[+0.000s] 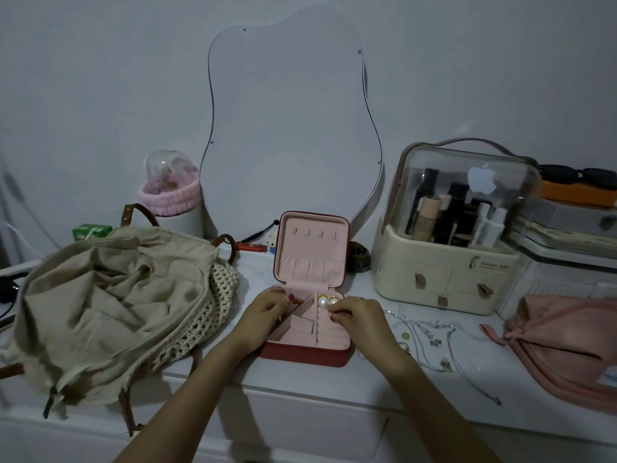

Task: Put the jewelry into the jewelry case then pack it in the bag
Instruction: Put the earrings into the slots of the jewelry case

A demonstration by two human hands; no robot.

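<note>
— While the jewelry case (309, 295) is lying open near the desk's (300, 372) front edge, lid propped upright, what are the hands doing?

— The left hand (263, 315) is resting curled on the case's left compartments; whether it's holding anything, I cannot tell. The right hand (359, 317) is pinching something small over the ring rolls, beside two pearl earrings (328, 301).

— And the rest?

— Necklaces (430, 339) are lying loose toward the right, just beside the case. The bag (110, 302) is slumping open at the desk's left edge.
</note>
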